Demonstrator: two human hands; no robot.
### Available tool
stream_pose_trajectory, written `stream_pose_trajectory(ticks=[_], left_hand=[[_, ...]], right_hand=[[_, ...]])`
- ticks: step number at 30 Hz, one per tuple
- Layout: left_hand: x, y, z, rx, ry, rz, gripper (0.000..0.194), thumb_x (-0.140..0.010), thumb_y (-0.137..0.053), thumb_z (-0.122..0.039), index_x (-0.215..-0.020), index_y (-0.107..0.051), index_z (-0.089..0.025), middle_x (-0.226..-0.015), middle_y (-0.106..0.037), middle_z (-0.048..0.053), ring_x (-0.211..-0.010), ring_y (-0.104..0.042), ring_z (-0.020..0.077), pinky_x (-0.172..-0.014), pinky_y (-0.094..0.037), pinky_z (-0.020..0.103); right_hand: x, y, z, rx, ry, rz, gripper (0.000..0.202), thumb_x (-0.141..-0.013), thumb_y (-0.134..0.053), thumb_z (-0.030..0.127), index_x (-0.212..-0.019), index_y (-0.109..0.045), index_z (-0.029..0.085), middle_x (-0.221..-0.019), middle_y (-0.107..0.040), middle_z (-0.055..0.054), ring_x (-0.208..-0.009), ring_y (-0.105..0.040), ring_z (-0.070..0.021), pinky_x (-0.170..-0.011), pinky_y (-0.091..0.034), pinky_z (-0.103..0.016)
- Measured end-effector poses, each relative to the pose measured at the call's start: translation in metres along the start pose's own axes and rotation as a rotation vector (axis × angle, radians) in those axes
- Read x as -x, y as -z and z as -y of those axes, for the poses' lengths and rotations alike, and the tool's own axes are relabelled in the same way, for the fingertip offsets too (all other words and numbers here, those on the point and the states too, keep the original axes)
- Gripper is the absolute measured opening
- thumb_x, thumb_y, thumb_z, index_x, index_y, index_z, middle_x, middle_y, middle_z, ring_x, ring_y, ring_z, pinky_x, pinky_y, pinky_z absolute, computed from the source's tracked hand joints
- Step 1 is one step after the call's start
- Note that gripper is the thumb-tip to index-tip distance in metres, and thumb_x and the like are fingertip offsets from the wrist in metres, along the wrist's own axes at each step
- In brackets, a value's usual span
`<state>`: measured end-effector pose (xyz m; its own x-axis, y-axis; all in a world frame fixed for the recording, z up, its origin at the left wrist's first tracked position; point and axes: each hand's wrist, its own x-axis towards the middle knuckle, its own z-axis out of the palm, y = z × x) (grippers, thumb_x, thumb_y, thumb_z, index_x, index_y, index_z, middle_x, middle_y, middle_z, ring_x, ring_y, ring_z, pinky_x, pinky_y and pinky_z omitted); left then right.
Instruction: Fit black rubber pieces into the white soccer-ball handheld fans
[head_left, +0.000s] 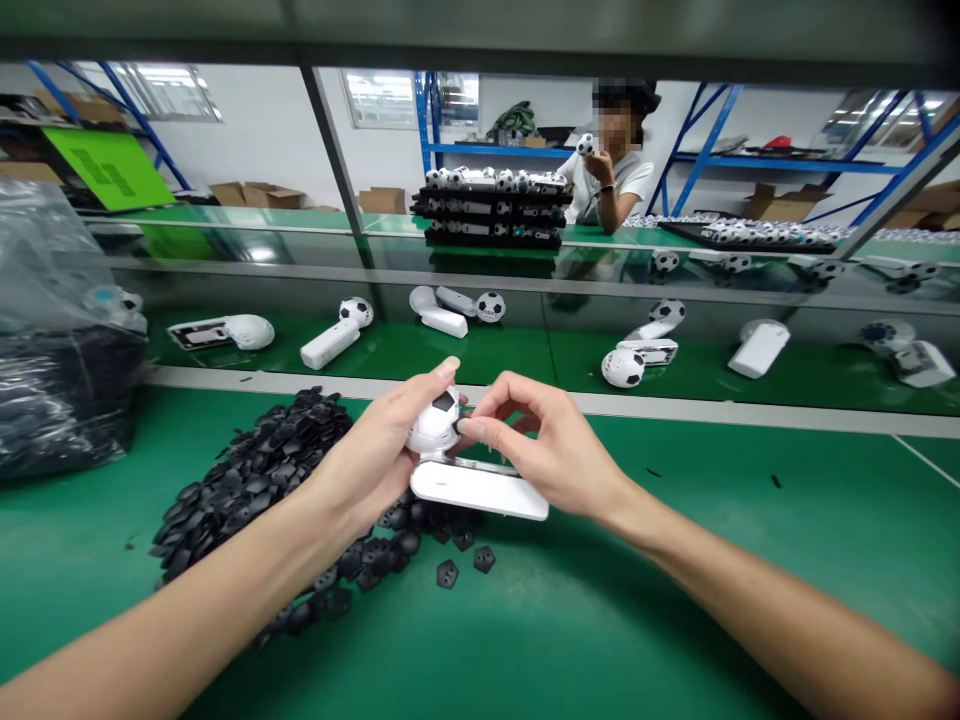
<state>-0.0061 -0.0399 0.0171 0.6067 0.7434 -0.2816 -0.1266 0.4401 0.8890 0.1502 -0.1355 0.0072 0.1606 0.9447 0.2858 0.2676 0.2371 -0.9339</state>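
Note:
My left hand is closed around the round head of a white handheld device, its thumb along the top. The head looks like a football with a black pentagon on it; the flat white handle points right. My right hand pinches a small black pentagon piece between thumb and finger, against the right side of the head. Part of the piece is hidden by the fingertips. Beneath my left forearm spreads a heap of black pentagon pieces, with a couple of loose ones to its right.
Behind the green table, several similar white devices lie on a green conveyor belt. A clear plastic bag of black pieces stands at left. Across the belt, a co-worker holds a football-like part beside stacked black trays.

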Motion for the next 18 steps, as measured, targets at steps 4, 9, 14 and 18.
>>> stream_pose_trajectory(ticks=[4, 9, 14, 18], left_hand=[[0.001, -0.006, 0.001, 0.046, -0.057, -0.100, 0.042, -0.076, -0.094, -0.047, -0.086, -0.066, -0.018, -0.081, -0.065, 0.001, -0.070, -0.065, 0.0147, -0.064, -0.060, 0.026], [0.004, -0.009, -0.002, 0.054, -0.170, -0.150, 0.041, -0.080, -0.089, -0.049, -0.086, -0.063, -0.018, -0.077, -0.066, 0.002, -0.072, -0.069, 0.0175, -0.059, -0.056, 0.026], [0.007, -0.010, -0.001, -0.010, -0.176, -0.133, 0.048, -0.073, -0.094, -0.052, -0.085, -0.064, -0.017, -0.073, -0.066, 0.001, -0.062, -0.063, 0.0138, -0.054, -0.052, 0.024], [0.006, -0.012, 0.001, 0.054, -0.067, -0.118, 0.048, -0.073, -0.095, -0.053, -0.086, -0.065, -0.017, -0.075, -0.064, 0.000, -0.060, -0.060, 0.0117, -0.051, -0.049, 0.022]], right_hand=[[0.013, -0.018, -0.009, -0.177, 0.016, -0.174, 0.021, -0.098, -0.072, 0.035, -0.084, -0.060, 0.023, -0.078, -0.068, 0.002, -0.066, -0.058, -0.0134, -0.060, -0.043, -0.027], [0.025, -0.046, -0.021, -0.369, 0.002, -0.243, 0.018, -0.098, -0.072, 0.032, -0.088, -0.059, 0.024, -0.076, -0.060, 0.004, -0.059, -0.051, -0.0114, -0.055, -0.041, -0.026], [0.021, -0.046, -0.026, -0.297, 0.011, -0.190, 0.017, -0.098, -0.071, 0.030, -0.087, -0.060, 0.023, -0.083, -0.066, 0.002, -0.065, -0.058, -0.0128, -0.059, -0.046, -0.026], [0.015, -0.035, -0.028, -0.057, 0.129, -0.177, 0.016, -0.098, -0.069, 0.025, -0.085, -0.061, 0.023, -0.085, -0.069, 0.001, -0.072, -0.061, -0.0144, -0.061, -0.045, -0.026]])
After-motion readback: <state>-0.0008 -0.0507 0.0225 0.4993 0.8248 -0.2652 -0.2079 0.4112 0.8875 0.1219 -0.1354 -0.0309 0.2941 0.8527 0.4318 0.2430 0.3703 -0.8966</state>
